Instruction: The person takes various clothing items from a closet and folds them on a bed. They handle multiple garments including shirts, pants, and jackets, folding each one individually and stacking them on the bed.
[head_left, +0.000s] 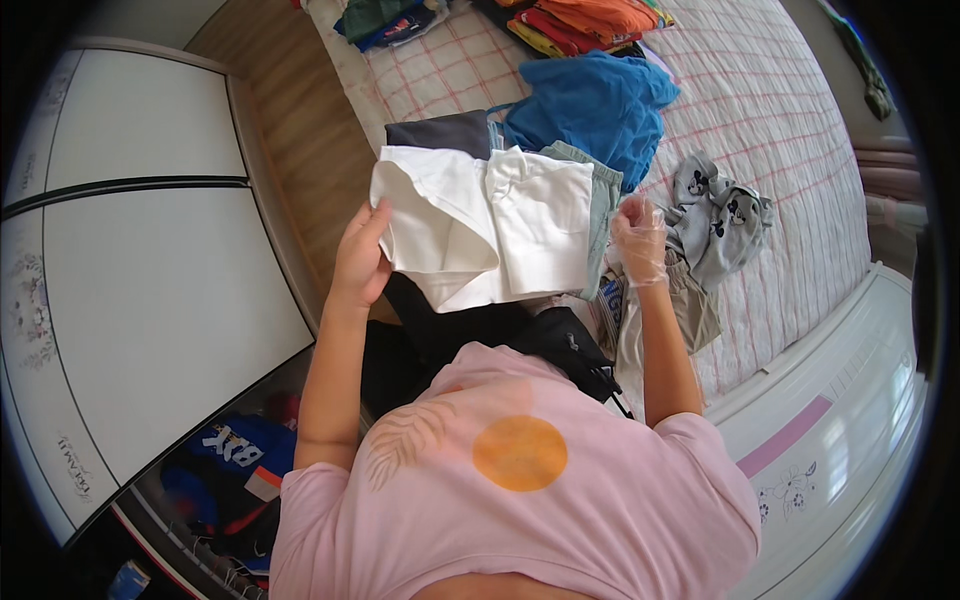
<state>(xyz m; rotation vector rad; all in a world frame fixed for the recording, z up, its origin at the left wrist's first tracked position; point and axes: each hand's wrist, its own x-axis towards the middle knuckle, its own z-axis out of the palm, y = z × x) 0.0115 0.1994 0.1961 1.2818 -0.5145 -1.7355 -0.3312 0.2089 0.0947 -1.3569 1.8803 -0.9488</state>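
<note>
White shorts (545,215) are spread out in front of me, one leg opening gaping on the left. My left hand (362,255) grips their left edge, thumb on top. My right hand (640,240), in a clear plastic glove, is closed beside their right side; whatever its curled fingers hold, if anything, is hidden. Just left of that hand, a sage green garment (603,205) shows from under the shorts. A dark grey folded garment (437,132) lies beyond them. Blue clothing (590,110) is bunched up farther back.
Grey printed clothing (722,222) and beige pants (685,312) lie right of my gloved hand on the checked bedspread (760,90). A folded orange and red stack (585,22) sits at the far end. A black bag (565,345) is close to my body; a white wardrobe (150,300) stands left.
</note>
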